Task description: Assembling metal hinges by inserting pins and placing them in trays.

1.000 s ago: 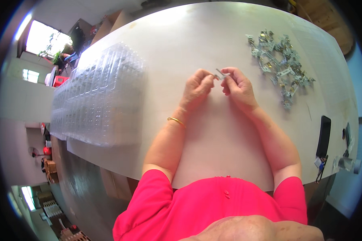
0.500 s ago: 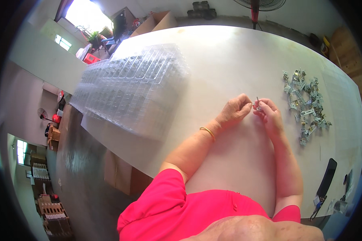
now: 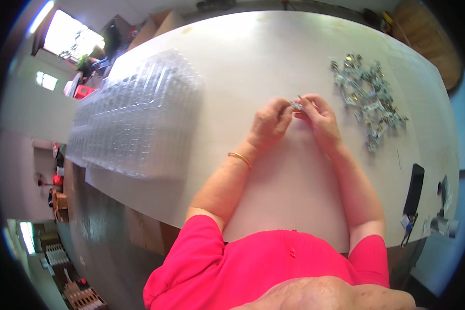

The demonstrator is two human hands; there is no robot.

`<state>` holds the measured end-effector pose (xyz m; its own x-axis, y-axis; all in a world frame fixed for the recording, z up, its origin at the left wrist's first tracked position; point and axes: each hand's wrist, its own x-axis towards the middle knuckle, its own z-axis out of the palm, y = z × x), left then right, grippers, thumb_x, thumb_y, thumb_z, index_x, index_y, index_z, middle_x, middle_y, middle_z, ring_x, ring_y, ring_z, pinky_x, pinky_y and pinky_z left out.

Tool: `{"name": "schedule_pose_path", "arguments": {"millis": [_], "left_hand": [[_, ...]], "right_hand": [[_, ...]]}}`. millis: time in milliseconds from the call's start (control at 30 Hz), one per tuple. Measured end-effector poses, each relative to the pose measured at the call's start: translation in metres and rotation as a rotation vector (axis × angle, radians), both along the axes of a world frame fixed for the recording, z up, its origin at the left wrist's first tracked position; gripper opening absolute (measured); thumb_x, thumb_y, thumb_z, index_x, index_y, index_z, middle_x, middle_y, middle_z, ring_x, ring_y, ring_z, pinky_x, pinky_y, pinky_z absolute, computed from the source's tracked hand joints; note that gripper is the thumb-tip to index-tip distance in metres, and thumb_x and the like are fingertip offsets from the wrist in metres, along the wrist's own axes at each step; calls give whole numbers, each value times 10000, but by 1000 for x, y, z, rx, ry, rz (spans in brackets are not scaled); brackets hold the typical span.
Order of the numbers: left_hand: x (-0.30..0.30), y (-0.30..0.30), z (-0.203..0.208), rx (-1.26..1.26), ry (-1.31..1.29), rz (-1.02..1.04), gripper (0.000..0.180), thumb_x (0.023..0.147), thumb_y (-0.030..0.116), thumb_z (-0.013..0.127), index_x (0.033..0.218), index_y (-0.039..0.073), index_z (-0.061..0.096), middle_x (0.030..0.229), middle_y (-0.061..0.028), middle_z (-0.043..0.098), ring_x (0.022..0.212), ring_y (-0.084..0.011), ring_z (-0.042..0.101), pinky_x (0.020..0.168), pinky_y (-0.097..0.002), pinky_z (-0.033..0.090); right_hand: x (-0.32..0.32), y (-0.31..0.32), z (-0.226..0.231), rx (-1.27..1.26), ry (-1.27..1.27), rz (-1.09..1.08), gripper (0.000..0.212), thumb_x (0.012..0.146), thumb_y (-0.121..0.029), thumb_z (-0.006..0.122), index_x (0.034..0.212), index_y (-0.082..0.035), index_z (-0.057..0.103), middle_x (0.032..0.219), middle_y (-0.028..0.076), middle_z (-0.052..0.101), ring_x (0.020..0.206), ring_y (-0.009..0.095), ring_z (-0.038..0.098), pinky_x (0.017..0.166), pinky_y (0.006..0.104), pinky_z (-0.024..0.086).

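Above the middle of the table, my left hand (image 3: 268, 123) and my right hand (image 3: 319, 118) meet at the fingertips. Between them is a small silvery metal part (image 3: 296, 105) with a thin pin sticking up. Both hands are closed in a pinch on it, and the fingers cover much of its shape. To the right of my right hand lies a loose pile of small metal fittings (image 3: 369, 98), silver with brass-coloured bits. A gold bangle circles my left wrist.
Stacked clear plastic trays (image 3: 139, 119) stand on the left of the pale table (image 3: 232, 57). Near the right edge lie a long black object (image 3: 414, 190) and a bunch of keys (image 3: 408, 223). Under the table's left side is a cardboard box (image 3: 145, 230).
The whole view has shifted, so the table, trays and pile appear further up and left. My hands have stayed together at the metal part, with the fingers slightly rearranged around it.
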<state>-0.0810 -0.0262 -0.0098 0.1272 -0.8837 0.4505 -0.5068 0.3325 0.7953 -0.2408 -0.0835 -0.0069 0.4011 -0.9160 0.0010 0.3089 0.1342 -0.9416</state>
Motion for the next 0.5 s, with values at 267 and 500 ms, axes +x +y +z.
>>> {"name": "schedule_pose_path", "arguments": {"millis": [267,500], "left_hand": [[-6,1,5,73,20,-51,118,928,103,651,1008,24,615,784,-28,626,678,-88,563,620,-252,480],[4,1,10,253,287,-131,297,929,180,634,1143,-23,608,966,-68,681,796,-135,640,762,-265,508]], "right_hand": [[-7,-4,-2,-41,95,5,161,1007,-185,580,1034,-35,633,938,48,684,824,129,667,816,282,560],[-10,-7,-3,-87,-33,-95,137,1002,-158,588,1038,-35,636,970,46,698,823,113,658,785,269,561]]}}
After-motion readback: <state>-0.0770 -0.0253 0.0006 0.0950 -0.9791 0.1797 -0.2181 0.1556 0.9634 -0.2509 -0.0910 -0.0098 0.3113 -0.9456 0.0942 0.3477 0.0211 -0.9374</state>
